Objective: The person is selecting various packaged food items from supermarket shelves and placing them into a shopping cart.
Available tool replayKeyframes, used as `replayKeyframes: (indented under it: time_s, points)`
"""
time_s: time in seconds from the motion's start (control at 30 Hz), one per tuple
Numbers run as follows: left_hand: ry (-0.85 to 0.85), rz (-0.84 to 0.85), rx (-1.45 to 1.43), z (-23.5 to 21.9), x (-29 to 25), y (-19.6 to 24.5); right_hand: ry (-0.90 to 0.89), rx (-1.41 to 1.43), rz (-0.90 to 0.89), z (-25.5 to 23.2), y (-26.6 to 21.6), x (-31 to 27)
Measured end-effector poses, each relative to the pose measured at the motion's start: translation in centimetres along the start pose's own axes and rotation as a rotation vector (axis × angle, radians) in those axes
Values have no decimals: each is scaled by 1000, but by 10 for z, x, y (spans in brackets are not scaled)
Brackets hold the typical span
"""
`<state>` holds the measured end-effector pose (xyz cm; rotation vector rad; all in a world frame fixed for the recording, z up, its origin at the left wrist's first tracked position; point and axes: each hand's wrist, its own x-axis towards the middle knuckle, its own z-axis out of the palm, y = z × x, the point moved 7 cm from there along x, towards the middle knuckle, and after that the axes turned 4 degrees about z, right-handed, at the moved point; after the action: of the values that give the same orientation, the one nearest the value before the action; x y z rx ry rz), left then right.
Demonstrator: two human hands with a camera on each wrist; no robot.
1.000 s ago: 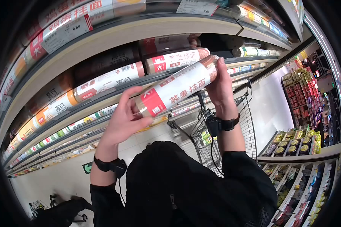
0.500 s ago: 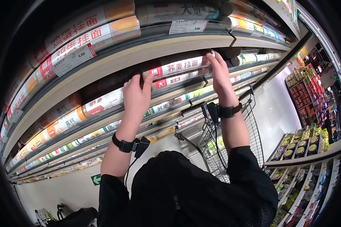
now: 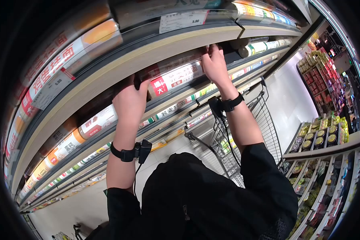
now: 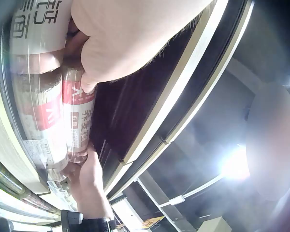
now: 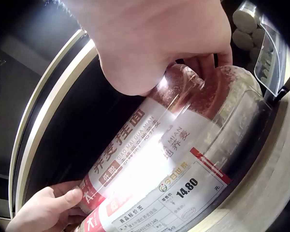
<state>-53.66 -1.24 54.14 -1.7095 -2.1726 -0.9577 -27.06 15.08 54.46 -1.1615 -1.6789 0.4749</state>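
A cylindrical pack of dried noodles (image 5: 130,140), with a white label, a red end band and brownish noodles showing, lies on the shelf behind a similar pack (image 3: 182,78) at the front edge. My left hand (image 3: 130,98) holds its red-banded end; in the right wrist view that thumb lies along the end. At the other end my right hand (image 3: 216,66) grips with curled fingers, partly hidden behind the pack in the right wrist view. The left wrist view shows the held pack (image 4: 79,116) stretched between both hands, right beside the front pack.
The shelf board above (image 3: 168,46) hangs close over both hands. A clear strip with a price tag (image 5: 183,193) runs along the front edge. More noodle packs (image 3: 98,122) lie to the left. A shopping cart (image 3: 264,120) stands below on the right.
The noodle pack was held out in front of the shelf, then moved forward above the front pack, and is now deeper in, behind it. Both hands went in with it.
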Motion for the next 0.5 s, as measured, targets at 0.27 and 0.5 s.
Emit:
replayKeyframes:
  time_s: [0.27, 0.5]
  points:
    - [-181, -65, 70, -8, 4, 4, 60, -151, -103, 1, -9, -4]
    - [-255, -72, 21, -16, 27, 21, 18, -290, 73, -10, -10, 12]
